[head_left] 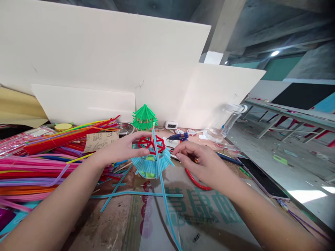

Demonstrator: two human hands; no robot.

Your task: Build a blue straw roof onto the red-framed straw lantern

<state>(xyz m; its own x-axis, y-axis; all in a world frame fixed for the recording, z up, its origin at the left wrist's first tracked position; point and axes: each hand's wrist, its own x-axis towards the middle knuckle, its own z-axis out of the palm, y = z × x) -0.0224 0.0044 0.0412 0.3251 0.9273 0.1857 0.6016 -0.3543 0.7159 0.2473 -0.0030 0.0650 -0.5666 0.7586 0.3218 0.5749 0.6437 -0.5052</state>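
Note:
A small pavilion-like model with a blue pipe-cleaner skirt (163, 163) and a red spoked frame (142, 141) on top stands in front of me. My left hand (128, 148) closes on the red frame's left side, thumb in front and fingers partly hidden behind. A long light-blue pipe cleaner (164, 195) crosses the model and runs toward me, its upper end beside a thin wooden stick (153, 127). To the right, my right hand (196, 157) is pinched just off the model; whatever sits between its fingertips is too small to make out. Below it curves a red tool handle (196, 181).
Bundles of coloured pipe cleaners (31, 169) fill the left side. Behind the model are a green roof piece (144, 116), a white digital timer (171, 124) and a blue glue gun (179, 136). A clear jug (227, 122) and a phone (261, 176) lie right.

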